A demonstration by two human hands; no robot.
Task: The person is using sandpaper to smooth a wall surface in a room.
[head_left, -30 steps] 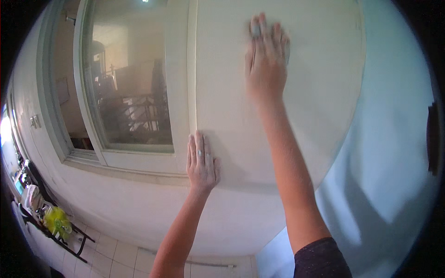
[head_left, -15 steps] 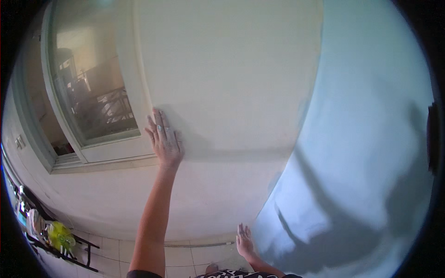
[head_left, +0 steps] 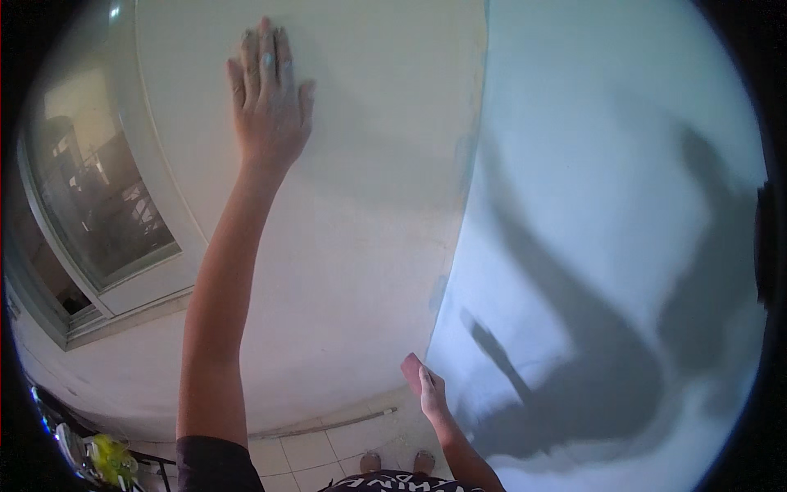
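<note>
My left hand [head_left: 269, 102] is raised and lies with its fingers stretched out against the off-white wall [head_left: 352, 271], to the right of the window frame. Pale dust coats its fingers. Low down by the corner, my right hand [head_left: 430, 392] pinches a flat reddish-brown piece of sandpaper [head_left: 411, 371], which sticks out past the fingertips. Its grit side cannot be made out. The light-blue wall [head_left: 590, 205] meets the off-white one just beside this hand.
A framed glass window [head_left: 106, 180] fills the left side. Along the wall's foot, a thin pole [head_left: 328, 424] rests on the tiled floor [head_left: 303, 457]. A yellow-green object [head_left: 111, 459] stands among dark items at lower left. My arms cast shadows on the blue wall.
My left hand has moved up the wall, away from the window's lower corner. My right hand has turned, and the sandpaper now shows in it. The view has shifted rightward.
</note>
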